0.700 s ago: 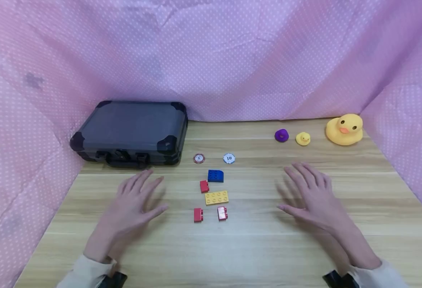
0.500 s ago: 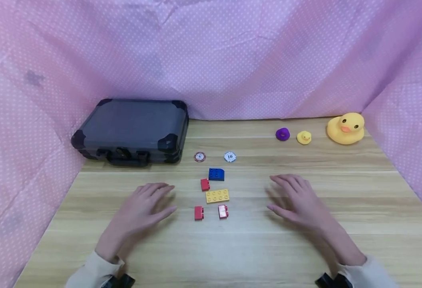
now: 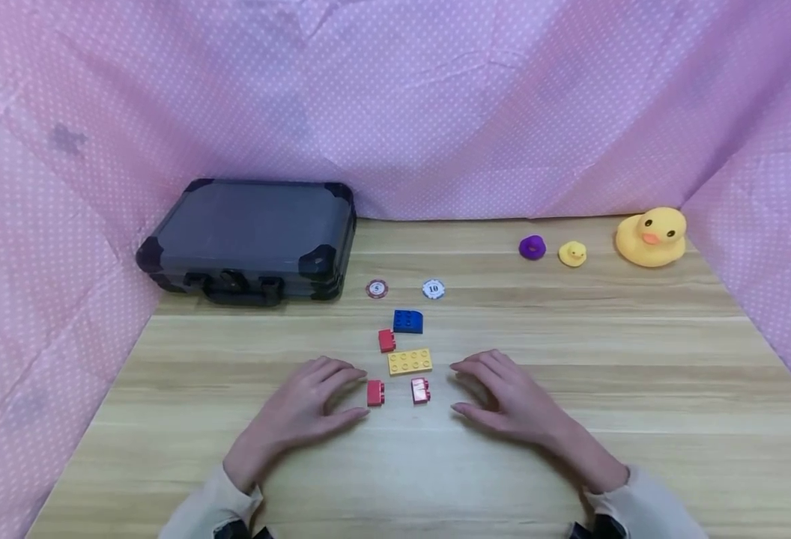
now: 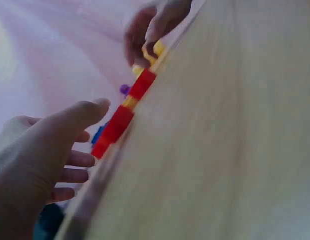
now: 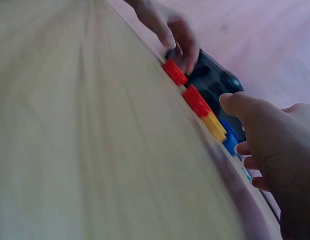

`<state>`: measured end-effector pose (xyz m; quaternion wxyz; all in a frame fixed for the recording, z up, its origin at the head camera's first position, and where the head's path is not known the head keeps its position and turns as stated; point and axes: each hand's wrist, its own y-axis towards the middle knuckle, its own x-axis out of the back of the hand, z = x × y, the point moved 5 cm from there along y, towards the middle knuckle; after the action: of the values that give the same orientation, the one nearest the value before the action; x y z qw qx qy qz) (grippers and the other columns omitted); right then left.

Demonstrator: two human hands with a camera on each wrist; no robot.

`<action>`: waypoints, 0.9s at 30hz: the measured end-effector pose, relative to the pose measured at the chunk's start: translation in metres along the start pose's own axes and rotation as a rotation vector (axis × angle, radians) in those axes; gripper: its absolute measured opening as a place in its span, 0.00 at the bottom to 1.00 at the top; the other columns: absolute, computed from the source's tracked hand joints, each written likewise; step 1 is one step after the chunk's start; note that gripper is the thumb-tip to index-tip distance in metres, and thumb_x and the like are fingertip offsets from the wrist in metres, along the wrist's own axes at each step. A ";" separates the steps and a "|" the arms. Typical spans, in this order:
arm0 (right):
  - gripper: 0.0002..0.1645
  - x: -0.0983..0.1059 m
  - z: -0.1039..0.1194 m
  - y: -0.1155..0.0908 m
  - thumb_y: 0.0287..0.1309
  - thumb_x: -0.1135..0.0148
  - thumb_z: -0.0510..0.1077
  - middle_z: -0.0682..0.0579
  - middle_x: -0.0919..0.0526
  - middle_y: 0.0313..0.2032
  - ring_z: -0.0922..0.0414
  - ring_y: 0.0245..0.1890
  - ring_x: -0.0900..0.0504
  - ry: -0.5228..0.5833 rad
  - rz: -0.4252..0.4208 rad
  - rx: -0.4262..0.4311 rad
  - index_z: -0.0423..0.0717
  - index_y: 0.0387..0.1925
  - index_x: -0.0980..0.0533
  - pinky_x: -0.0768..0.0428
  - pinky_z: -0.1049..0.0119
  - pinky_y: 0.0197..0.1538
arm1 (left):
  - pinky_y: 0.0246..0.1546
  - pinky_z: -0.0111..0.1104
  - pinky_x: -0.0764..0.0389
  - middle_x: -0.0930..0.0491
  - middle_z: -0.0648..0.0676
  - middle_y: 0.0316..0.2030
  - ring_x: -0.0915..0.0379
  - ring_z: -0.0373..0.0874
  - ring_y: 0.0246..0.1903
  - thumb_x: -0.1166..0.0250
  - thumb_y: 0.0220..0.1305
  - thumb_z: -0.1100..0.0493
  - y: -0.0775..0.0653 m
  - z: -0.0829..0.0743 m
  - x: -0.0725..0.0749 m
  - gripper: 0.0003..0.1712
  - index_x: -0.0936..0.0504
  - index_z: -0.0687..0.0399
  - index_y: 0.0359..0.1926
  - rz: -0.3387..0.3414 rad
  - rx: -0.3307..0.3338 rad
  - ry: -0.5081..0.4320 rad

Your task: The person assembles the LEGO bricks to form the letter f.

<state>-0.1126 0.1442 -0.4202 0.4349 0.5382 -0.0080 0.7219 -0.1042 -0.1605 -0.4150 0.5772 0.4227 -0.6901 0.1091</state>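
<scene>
My left hand [image 3: 306, 402] has its fingers parted from its thumb just left of a small red toy brick [image 3: 374, 393], holding nothing. On the other side, my right hand [image 3: 513, 400] is similarly spread, a short gap from a red brick with a pale top [image 3: 419, 391]. Between and beyond the hands lie a yellow eight-stud brick [image 3: 410, 362], another small red brick [image 3: 386, 341] and a blue brick [image 3: 408, 322]. In the left wrist view, the left thumb and fingers [image 4: 77, 120] part beside the bricks. The right wrist view shows the right thumb [image 5: 235, 102] near them too.
A dark grey case [image 3: 254, 224] stands at the back left. Two chips, one brown-rimmed [image 3: 377, 289] and one pale blue [image 3: 433, 289], lie behind the bricks. A purple duck [image 3: 532, 247], a small yellow duck [image 3: 573, 254] and a large yellow duck [image 3: 652, 238] sit back right. Pink cloth [image 3: 436, 112] surrounds the table.
Both hands have moved inward and nearer to me, from wide apart to either side of the two nearest red bricks. The bricks keep their arrangement; the whole view has shifted slightly.
</scene>
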 end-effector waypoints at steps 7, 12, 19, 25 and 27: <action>0.30 -0.014 0.010 0.010 0.64 0.29 0.57 0.54 0.18 0.53 0.56 0.53 0.21 0.026 0.015 0.024 0.45 0.61 0.22 0.19 0.55 0.53 | 0.56 0.43 0.22 0.18 0.48 0.54 0.25 0.43 0.54 0.28 0.65 0.40 0.006 -0.005 -0.013 0.28 0.16 0.49 0.59 0.016 -0.010 -0.015; 0.31 -0.021 0.013 0.016 0.63 0.28 0.57 0.55 0.18 0.54 0.58 0.53 0.22 0.022 0.051 -0.004 0.46 0.61 0.22 0.20 0.57 0.53 | 0.55 0.42 0.21 0.18 0.48 0.52 0.24 0.43 0.53 0.26 0.64 0.44 0.007 -0.006 -0.016 0.25 0.15 0.50 0.57 0.012 -0.010 -0.020; 0.30 -0.027 0.015 0.021 0.62 0.28 0.55 0.54 0.18 0.53 0.57 0.54 0.22 0.027 0.056 -0.008 0.45 0.61 0.22 0.21 0.56 0.55 | 0.54 0.40 0.21 0.18 0.48 0.52 0.25 0.42 0.52 0.26 0.64 0.46 0.008 -0.007 -0.017 0.24 0.15 0.50 0.57 0.013 -0.023 -0.028; 0.30 -0.030 0.016 0.023 0.60 0.26 0.54 0.53 0.18 0.53 0.57 0.53 0.23 0.006 0.064 -0.016 0.45 0.60 0.21 0.21 0.57 0.55 | 0.53 0.39 0.21 0.18 0.46 0.51 0.26 0.41 0.51 0.27 0.66 0.49 0.010 -0.007 -0.019 0.20 0.15 0.48 0.56 0.027 -0.011 -0.061; 0.30 -0.030 0.016 0.023 0.59 0.26 0.54 0.53 0.18 0.52 0.57 0.52 0.23 -0.001 0.067 -0.021 0.46 0.59 0.21 0.21 0.57 0.55 | 0.52 0.39 0.21 0.18 0.46 0.51 0.26 0.41 0.51 0.27 0.66 0.49 0.010 -0.007 -0.020 0.20 0.15 0.48 0.56 0.028 -0.007 -0.071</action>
<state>-0.1133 0.1032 -0.4265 0.4162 0.5335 -0.0338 0.7355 -0.1071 -0.1405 -0.4273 0.5524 0.4143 -0.7164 0.0997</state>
